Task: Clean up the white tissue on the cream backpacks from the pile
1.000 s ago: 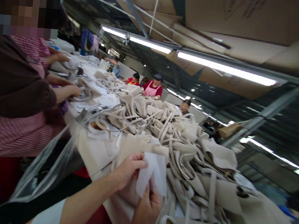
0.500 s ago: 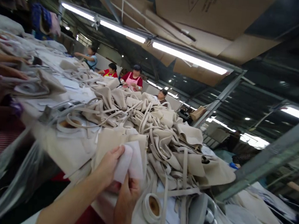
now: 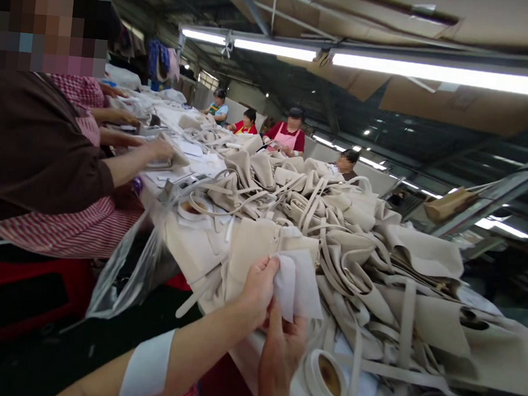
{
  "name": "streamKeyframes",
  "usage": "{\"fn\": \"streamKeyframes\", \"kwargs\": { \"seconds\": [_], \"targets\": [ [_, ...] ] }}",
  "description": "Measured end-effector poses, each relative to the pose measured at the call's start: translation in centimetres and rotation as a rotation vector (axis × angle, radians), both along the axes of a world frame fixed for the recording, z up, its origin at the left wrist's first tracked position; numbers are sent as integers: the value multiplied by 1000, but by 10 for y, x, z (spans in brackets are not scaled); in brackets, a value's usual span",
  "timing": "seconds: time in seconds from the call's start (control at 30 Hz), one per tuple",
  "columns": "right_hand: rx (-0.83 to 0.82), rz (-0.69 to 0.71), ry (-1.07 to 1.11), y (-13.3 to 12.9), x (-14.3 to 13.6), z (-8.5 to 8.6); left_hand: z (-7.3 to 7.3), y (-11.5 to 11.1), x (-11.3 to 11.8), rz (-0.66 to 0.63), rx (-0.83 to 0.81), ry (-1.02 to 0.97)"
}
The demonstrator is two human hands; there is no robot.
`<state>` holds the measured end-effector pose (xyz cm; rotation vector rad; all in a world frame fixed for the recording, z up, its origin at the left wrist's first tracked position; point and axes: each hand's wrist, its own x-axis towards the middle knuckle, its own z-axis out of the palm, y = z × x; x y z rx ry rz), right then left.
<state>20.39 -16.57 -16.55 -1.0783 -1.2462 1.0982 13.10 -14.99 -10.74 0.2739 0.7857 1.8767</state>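
My left hand (image 3: 258, 290) pinches the upper left edge of thin, soft-looking white sheets (image 3: 306, 282); whether they are paper or cloth I cannot tell. One sheet curls over in front of another. Below, my right hand (image 3: 282, 347) grips their lower edge, its thumb pointing up and its fingers partly hidden behind. Just beyond the sheets lies a beige bag (image 3: 250, 252), its flat panel facing up at the table's near edge. A white band is wrapped round my left forearm.
A heap of beige bags (image 3: 337, 210) with long straps covers the table. A white roll (image 3: 324, 379) stands near my right hand, another roll (image 3: 193, 205) farther left. Clear plastic (image 3: 123, 272) hangs off the table edge. A co-worker in a brown sleeve (image 3: 41, 148) works at left.
My view has swung left and levelled, so the co-worker at left now shows. Both hands still hold the white sheets, which are turned slightly.
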Motion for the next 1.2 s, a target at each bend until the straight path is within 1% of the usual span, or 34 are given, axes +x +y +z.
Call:
{"fn": "streamKeyframes", "kwargs": {
  "seconds": [0.07,0.1,0.17,0.23,0.3,0.33,0.43,0.5,0.57,0.63,0.7,0.8,0.83,0.9,0.97,1.03,1.1,1.17,1.2],
  "targets": [
    [55,-74,-68,3,1,-1,-1,-5,-1,-25,-5,13],
    [80,-103,-101,4,3,-3,-2,-6,-3,-64,0,27],
    [110,-131,-125,5,8,-9,-3,-8,-8,-149,34,76],
    [160,-132,-116,6,12,-16,-5,-6,-14,-172,69,124],
    [277,-105,-136,7,16,-20,-5,-3,-19,-141,53,132],
    [356,-68,-165,8,17,-22,-4,0,-22,-131,30,111],
    [559,96,-280,9,21,-20,1,6,-29,-141,-22,25],
    [629,170,-358,10,23,-17,7,7,-36,-136,-16,-42],
    [673,164,-424,10,25,-17,11,5,-44,-136,17,-110],
    [694,120,-472,11,25,-18,11,-2,-51,-162,53,-159],
    [701,92,-500,11,24,-21,6,-12,-54,-130,84,-107],
    [695,99,-505,11,20,-28,-7,-23,-51,-45,96,107],
    [688,114,-492,10,18,-31,-11,-25,-49,-37,88,161],
    [654,184,-452,8,18,-32,-19,-25,-46,-56,70,186],
    [602,268,-388,8,21,-27,-22,-22,-45,-47,62,159],
    [521,311,-304,12,24,-14,-23,-19,-47,-22,56,179],
    [400,269,-241,19,23,8,-21,-19,-50,4,51,247],
    [268,209,-239,29,15,32,-18,-20,-52,28,41,304],
    [216,205,-253,34,9,42,-17,-21,-52,28,35,311]
  ]
}}
